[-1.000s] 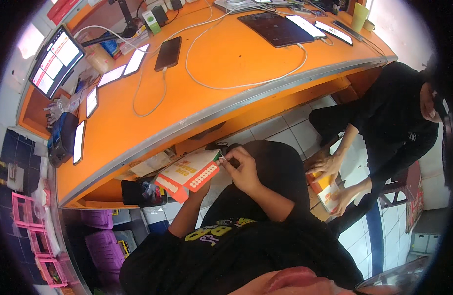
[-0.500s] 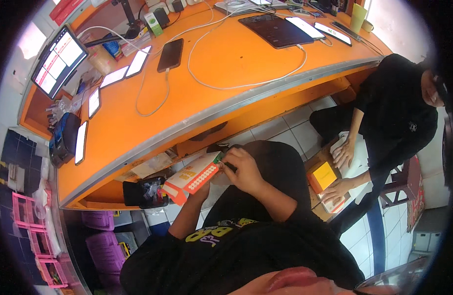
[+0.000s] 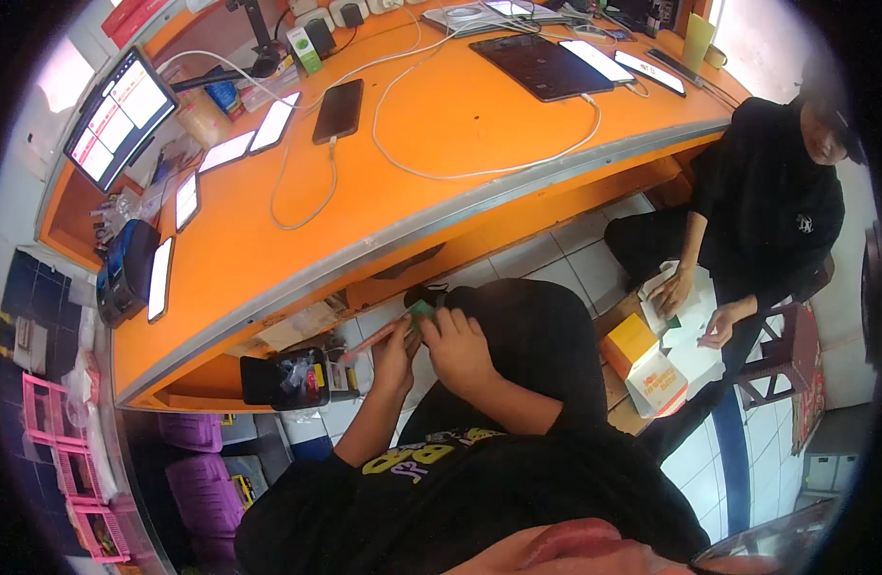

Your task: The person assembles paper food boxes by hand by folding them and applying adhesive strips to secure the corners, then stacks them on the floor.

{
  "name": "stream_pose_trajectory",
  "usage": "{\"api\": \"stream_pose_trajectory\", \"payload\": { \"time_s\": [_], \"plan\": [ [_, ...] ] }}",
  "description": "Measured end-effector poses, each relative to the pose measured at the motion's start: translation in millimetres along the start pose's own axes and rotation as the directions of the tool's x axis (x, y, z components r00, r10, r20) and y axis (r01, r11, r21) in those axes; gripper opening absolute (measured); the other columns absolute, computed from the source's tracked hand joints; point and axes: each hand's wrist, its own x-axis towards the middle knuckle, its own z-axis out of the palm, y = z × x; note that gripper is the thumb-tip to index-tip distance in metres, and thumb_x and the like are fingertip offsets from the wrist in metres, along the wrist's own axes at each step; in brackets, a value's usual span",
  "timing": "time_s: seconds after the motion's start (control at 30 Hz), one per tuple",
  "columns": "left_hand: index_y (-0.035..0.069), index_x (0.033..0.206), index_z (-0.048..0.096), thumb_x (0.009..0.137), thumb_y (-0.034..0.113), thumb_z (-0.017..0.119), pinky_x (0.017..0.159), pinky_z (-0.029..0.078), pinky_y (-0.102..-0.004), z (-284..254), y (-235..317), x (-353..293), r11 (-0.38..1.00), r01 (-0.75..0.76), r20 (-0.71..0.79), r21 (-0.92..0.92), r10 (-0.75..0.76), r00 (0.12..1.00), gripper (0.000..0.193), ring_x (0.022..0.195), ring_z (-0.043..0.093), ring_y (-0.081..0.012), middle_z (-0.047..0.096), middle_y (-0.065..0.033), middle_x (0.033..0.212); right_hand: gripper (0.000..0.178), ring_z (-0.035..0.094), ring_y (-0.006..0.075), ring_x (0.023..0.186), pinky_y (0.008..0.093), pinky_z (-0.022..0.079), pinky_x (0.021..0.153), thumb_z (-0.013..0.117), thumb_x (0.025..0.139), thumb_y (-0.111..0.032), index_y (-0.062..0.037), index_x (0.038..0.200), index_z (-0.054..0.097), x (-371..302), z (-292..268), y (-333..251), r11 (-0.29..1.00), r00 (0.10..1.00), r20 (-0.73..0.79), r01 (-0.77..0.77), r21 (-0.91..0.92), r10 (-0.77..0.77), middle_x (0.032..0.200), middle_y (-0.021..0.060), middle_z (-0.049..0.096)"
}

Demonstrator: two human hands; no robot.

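Observation:
Above my lap I hold a flattened-looking carton (image 3: pixel 368 339), turned almost edge-on so that only a thin pinkish strip shows. My left hand (image 3: pixel 393 356) is closed around it from the near side. My right hand (image 3: pixel 457 353) closes over its far end, where a green part (image 3: pixel 422 310) sticks out between the two hands. The fingertips of both hands nearly meet there, and the fingers hide most of the carton's faces.
An orange desk (image 3: pixel 441 125) spans the front, with phones, a tablet (image 3: pixel 537 67) and looping white cables. Under its left side stands a black bin (image 3: pixel 286 379). At right a co-worker handles an unfolded white carton (image 3: pixel 695 355) beside a yellow box (image 3: pixel 629 340).
The carton in my hands has turned from showing its printed side to edge-on, and my left hand has come up beside the right. The co-worker's carton now lies spread open.

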Motion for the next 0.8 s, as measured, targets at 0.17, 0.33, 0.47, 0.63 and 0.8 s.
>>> {"api": "stream_pose_trajectory", "payload": {
  "time_s": [0.17,0.33,0.47,0.63,0.8],
  "plan": [
    [0.009,0.124,0.048,0.086,0.023,0.067,0.093,0.046,-0.034,3,6,4,0.994,-0.021,0.158,-0.111,0.039,0.987,0.044,0.107,0.056,-0.021,0.055,-0.007,0.117,0.019,0.061,0.0354,0.082,0.047,0.05,0.071,0.061,0.078,-0.011,-0.0042,0.095,0.053,9,-6,13,0.905,0.929,0.137,-0.366,0.215,0.343,0.092,0.0139,0.054],
    [0.008,0.12,0.049,0.091,0.022,0.062,0.089,0.046,-0.0343,14,7,-16,0.953,0.286,0.446,-0.101,-0.214,0.869,0.035,0.103,0.057,-0.0225,0.057,-0.0077,0.11,0.013,0.06,0.0434,0.079,0.0501,0.05,0.066,0.058,0.084,-0.008,-0.0023,0.094,0.052,6,1,32,0.8,0.905,-0.043,-0.35,0.487,0.422,0.093,0.0202,0.054],
    [0.006,0.123,0.049,0.09,0.022,0.063,0.09,0.045,-0.0348,0,8,-18,0.983,-0.116,0.481,0.14,0.035,0.876,0.04,0.105,0.056,-0.0218,0.057,-0.0085,0.112,0.016,0.059,0.0451,0.075,0.05,0.051,0.065,0.059,0.082,-0.009,-0.0022,0.095,0.051,5,0,26,0.76,0.91,-0.129,-0.243,0.602,0.393,0.093,0.022,0.053],
    [0.004,0.127,0.048,0.088,0.022,0.065,0.091,0.044,-0.0353,-2,2,-19,0.763,-0.515,0.426,0.391,0.346,0.836,0.046,0.108,0.054,-0.0209,0.056,-0.0095,0.115,0.03,0.06,0.0436,0.077,0.0471,0.053,0.069,0.066,0.075,-0.016,-0.0025,0.098,0.052,1,-9,5,0.862,0.961,0.124,-0.277,0.425,0.248,0.095,0.0212,0.054],
    [-0.001,0.106,0.06,0.087,0.031,0.067,0.081,0.048,-0.0343,-6,4,0,0.695,-0.511,0.266,0.506,0.437,0.859,0.038,0.091,0.062,-0.0228,0.065,-0.0131,0.099,0.029,0.062,0.0341,0.08,0.0417,0.051,0.071,0.072,0.072,-0.018,-0.0032,0.091,0.056,-4,3,18,0.695,0.981,0.182,-0.091,0.713,-0.058,0.096,0.0178,0.056]
  ]
}}
